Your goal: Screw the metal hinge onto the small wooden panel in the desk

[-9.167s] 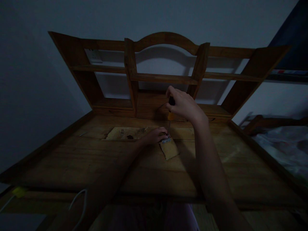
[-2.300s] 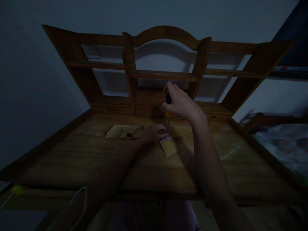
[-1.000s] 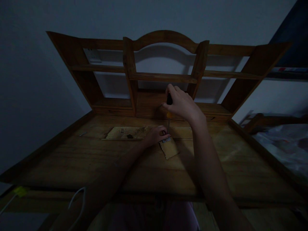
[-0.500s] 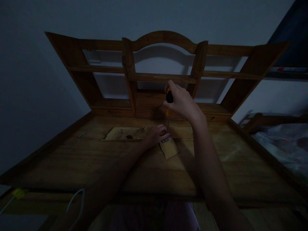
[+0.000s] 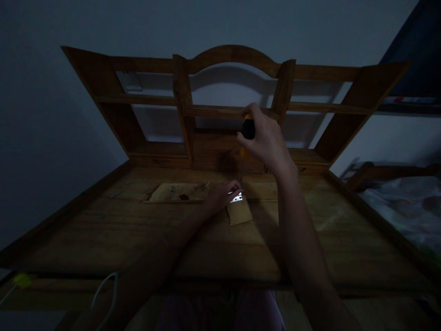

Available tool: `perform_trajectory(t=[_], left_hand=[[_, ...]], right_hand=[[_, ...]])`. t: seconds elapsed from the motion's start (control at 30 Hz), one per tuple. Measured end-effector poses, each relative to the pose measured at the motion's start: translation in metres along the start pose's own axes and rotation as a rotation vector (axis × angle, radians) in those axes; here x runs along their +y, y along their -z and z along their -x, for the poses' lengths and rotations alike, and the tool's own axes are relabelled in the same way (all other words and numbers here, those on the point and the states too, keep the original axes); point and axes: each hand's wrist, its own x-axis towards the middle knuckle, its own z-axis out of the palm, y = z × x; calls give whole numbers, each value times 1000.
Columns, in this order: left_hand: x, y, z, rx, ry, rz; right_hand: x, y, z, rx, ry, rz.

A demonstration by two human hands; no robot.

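My right hand is closed around the yellow-and-black handle of a screwdriver. Its thin shaft points down to the fingertips of my left hand. The left fingers are pinched at the far edge of a metal hinge, whose leaf shines and shows screw holes. That leaf lies on a small wooden piece. Behind it is a long, thin wooden board with a dark knot, lying flat. The screwdriver's tip and the far part of the hinge are hidden by my left fingers.
All this rests on a wooden desk with raised side edges. A wooden shelf unit stands along its back against the wall. One small metal item lies at the left. A white cable hangs at the front edge.
My right hand and the screwdriver handle have moved slightly up and right, leaning the tool more. The small wooden piece has tilted a little, and the hinge leaf now catches bright light.
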Motion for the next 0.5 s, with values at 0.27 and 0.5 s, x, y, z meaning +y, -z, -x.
perform_trajectory(t=[0.27,0.5], left_hand=[[0,3,-2,-14,-56,-25],[3,7,-4,-2,-117,-34]], right_hand=[[5,7,-1,19,-45,25],[11,8,-1,42,-47,71]])
